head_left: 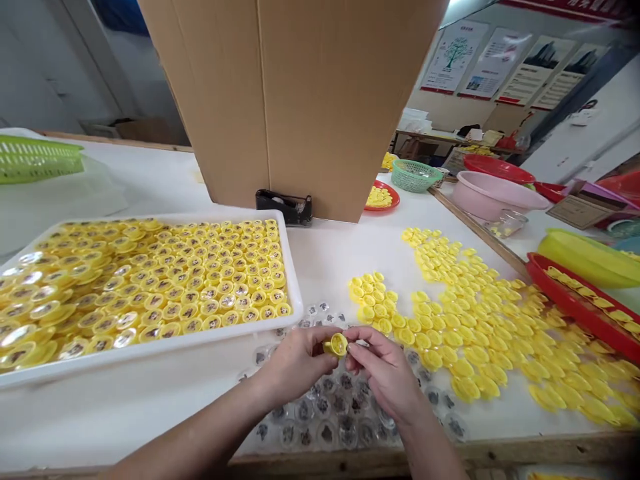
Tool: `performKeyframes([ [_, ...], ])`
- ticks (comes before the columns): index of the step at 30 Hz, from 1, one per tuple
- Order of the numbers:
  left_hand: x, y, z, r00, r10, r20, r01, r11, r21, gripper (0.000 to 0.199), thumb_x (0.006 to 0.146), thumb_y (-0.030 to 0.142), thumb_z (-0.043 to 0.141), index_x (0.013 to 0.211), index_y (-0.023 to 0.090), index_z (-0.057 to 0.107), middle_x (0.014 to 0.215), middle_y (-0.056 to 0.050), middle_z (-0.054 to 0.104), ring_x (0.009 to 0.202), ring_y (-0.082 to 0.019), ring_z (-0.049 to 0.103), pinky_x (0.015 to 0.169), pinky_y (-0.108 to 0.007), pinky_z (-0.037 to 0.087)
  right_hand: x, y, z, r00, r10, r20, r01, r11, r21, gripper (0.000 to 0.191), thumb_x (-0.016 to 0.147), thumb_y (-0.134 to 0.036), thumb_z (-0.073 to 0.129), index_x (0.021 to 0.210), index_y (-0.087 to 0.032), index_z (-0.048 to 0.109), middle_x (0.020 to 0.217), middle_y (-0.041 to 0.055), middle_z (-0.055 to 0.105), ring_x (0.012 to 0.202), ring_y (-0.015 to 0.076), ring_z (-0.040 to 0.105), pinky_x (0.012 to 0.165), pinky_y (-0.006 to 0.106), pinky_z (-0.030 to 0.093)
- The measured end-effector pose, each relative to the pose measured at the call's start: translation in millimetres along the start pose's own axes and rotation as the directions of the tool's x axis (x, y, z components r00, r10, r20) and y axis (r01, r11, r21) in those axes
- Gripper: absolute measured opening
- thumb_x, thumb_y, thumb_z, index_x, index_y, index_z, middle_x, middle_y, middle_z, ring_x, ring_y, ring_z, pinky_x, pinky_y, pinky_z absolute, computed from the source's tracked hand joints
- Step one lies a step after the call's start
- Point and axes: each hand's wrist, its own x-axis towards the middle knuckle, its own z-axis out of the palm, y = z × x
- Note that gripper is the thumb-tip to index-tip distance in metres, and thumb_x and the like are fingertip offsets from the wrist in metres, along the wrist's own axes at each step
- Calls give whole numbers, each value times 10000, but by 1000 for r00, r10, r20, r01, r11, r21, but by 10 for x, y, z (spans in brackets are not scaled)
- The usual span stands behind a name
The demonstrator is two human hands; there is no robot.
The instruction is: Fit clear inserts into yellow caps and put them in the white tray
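Note:
My left hand (300, 363) and my right hand (385, 377) meet above the table, both gripping a small yellow plastic cap (339, 345) with its open side up. A small clear piece seems pinched in my right fingertips, though it is too small to tell. Below my hands lies a spread of clear plastic domes with dark contents (325, 407). Loose yellow caps (465, 327) cover the table to the right. To the left, a white plastic tray (150, 351) is packed with yellow caps holding dark-centred inserts.
A tall cardboard box (295, 93) stands at the table's far side, with a black tape dispenser (283, 207) at its foot. A red tray (580, 307) lies at the right edge. Green baskets, a pink basin (495, 193) and a yellow bowl (585, 257) stand farther off.

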Motion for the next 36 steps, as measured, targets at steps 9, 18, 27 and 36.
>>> performKeyframes([
  [9,-26,-92,-23,988,-14,-151,56,959,276,267,674,159,546,922,203,634,752,10,669,646,-147,576,555,-229,374,-16,-145,66,981,-147,123,187,879,-438,248,785,-235,671,1033,-242,666,925,29,577,683,141,560,598,272,479],
  [18,-53,-145,-109,1000,-20,1,20,1000,8,266,714,193,584,978,182,613,817,-12,655,685,-133,571,579,-227,420,-67,-399,75,911,-262,317,411,545,-731,263,830,-139,600,1072,-240,623,1010,46,616,884,183,596,727,296,511],
  [27,-40,-158,-128,998,-48,43,50,997,-56,343,699,110,514,992,200,670,734,15,638,652,-117,568,577,-212,435,-93,-440,113,873,-298,386,481,400,-780,284,873,-123,519,1116,-230,618,1061,69,606,950,193,598,770,316,534],
  [36,-71,-186,-131,993,-105,60,106,994,-16,325,688,129,483,964,177,648,684,8,656,626,-127,604,562,-223,432,-100,-472,127,889,-232,394,457,436,-775,251,852,-103,573,1076,-192,641,1004,59,611,883,169,604,740,280,521],
])
